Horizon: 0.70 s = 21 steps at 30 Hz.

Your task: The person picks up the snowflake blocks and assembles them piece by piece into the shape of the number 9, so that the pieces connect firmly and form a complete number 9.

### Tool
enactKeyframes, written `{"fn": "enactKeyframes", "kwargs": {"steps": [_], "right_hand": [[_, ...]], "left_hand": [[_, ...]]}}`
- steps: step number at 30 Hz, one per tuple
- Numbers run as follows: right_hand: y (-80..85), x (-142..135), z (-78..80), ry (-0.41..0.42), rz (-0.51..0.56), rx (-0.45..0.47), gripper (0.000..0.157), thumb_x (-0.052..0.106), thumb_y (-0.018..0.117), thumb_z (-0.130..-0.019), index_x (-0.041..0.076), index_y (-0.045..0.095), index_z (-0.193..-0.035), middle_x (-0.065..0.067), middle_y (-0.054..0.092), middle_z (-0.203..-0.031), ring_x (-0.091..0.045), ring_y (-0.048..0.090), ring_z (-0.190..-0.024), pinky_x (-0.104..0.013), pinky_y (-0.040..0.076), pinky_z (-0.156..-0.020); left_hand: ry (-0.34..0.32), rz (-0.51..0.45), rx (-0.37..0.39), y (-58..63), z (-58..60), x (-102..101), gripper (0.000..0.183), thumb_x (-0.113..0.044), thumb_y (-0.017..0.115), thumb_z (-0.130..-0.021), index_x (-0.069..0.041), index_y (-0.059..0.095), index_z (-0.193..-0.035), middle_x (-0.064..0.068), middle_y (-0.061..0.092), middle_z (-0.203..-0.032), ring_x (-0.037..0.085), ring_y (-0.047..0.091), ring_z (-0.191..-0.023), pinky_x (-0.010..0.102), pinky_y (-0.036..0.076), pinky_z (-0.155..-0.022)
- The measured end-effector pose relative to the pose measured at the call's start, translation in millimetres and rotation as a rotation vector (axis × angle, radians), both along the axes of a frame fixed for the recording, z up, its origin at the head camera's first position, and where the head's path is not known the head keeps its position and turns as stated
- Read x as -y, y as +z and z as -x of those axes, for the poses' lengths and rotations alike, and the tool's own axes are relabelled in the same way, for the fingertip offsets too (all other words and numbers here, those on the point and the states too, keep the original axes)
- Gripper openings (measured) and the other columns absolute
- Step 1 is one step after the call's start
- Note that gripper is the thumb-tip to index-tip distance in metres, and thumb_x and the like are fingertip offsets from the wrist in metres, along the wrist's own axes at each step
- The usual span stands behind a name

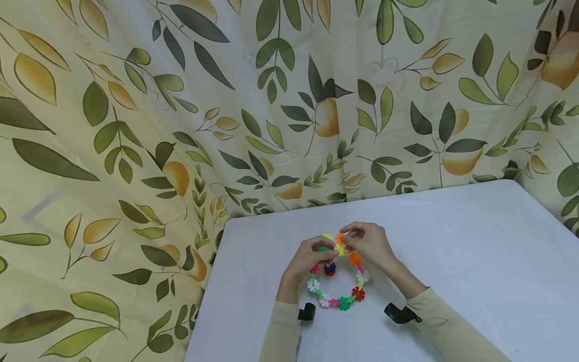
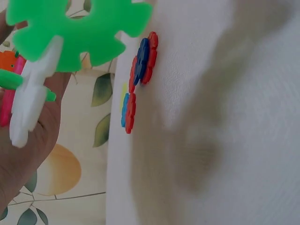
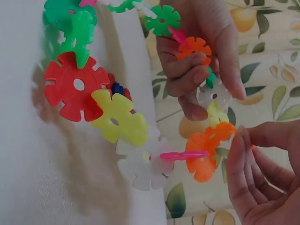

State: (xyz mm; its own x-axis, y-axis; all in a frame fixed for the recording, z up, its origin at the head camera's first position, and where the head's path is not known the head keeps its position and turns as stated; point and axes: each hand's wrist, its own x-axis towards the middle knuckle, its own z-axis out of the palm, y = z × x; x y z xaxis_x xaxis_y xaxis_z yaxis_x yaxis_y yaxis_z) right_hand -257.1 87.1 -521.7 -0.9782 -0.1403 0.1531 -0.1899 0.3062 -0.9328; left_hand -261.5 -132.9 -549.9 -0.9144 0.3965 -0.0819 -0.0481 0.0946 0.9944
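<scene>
A ring of slotted, flower-shaped plastic discs (image 1: pixel 313 285) in many colours hangs between both hands above the table. My left hand (image 1: pixel 305 261) grips its upper left part; in the right wrist view its fingers curl round an orange disc (image 3: pixel 194 50) and a whitish disc (image 3: pixel 214 95). Between thumb and fingertips, my right hand (image 3: pixel 267 171) pinches an orange disc (image 3: pixel 221 133), which joins a yellow disc (image 3: pixel 216 114) and another orange disc (image 3: pixel 201 157). Pink, white, yellow, red and green discs continue down the chain. A green disc (image 2: pixel 86 30) looms close in the left wrist view.
Loose discs lie on the white-covered table (image 1: pixel 452 241) beyond the ring: blue (image 2: pixel 140 61), red (image 2: pixel 131 114) and a little yellow. Black wrist mounts (image 1: pixel 307 312) show at both sleeves. A leaf-patterned curtain (image 1: pixel 289 146) hangs behind the table's back edge.
</scene>
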Motion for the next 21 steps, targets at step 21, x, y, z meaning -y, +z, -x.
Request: {"fn": "enactKeyframes", "kwargs": {"steps": [21], "right_hand": [[-2.7,-1.8,3.5,0.075,-0.034,0.004,0.024,0.031,0.079,-0.095,0.009,0.079,-0.103,-0.002,0.072,-0.077,-0.029,0.065,-0.065,-0.029,0.054,-0.055]], "left_hand": [[-0.014,-0.029,0.012,-3.0,0.3,-3.8,0.022,-0.014,0.082,-0.092,-0.005,0.076,-0.111,0.023,0.076,-0.095,0.016,0.068,-0.063,0.027,0.06,-0.067]]}}
